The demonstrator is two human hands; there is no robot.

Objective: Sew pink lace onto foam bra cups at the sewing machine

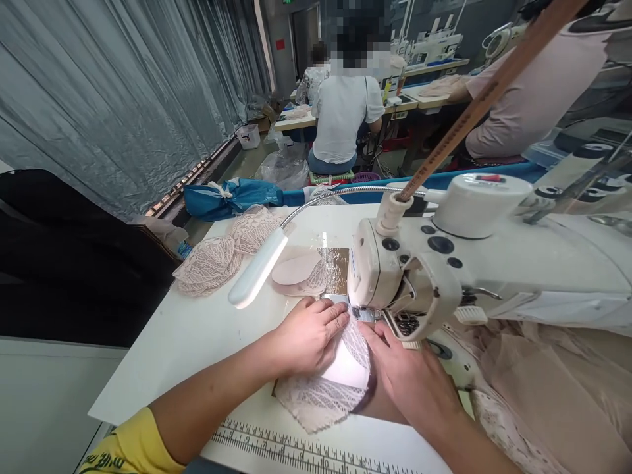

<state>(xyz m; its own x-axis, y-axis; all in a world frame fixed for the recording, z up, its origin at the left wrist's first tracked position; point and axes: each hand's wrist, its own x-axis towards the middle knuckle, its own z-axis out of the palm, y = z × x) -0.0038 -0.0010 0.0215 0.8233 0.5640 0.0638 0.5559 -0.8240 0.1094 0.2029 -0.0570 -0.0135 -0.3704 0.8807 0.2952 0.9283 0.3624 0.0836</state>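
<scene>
A beige lace bra cup piece (320, 398) with a smooth pale panel lies under the needle area of a white sewing machine (378, 263). My left hand (311, 334) rests on top of this piece, palm down, with its fingers stretched toward the presser foot (366, 315). On the other side, my right hand (412, 375) lies along the piece's right edge, its fingertips close to the foot. The far fingers of that hand are partly hidden beneath the machine head. Just beyond my left hand sits another lace cup piece (299, 273).
Stacked lace cups (210, 263) lie on the white table (197, 355) at left. A bendable lamp (259, 273) arches over the table. A printed ruler (296, 454) runs along the front edge. Beige mesh fabric (557, 375) is piled at right. Co-workers sit ahead.
</scene>
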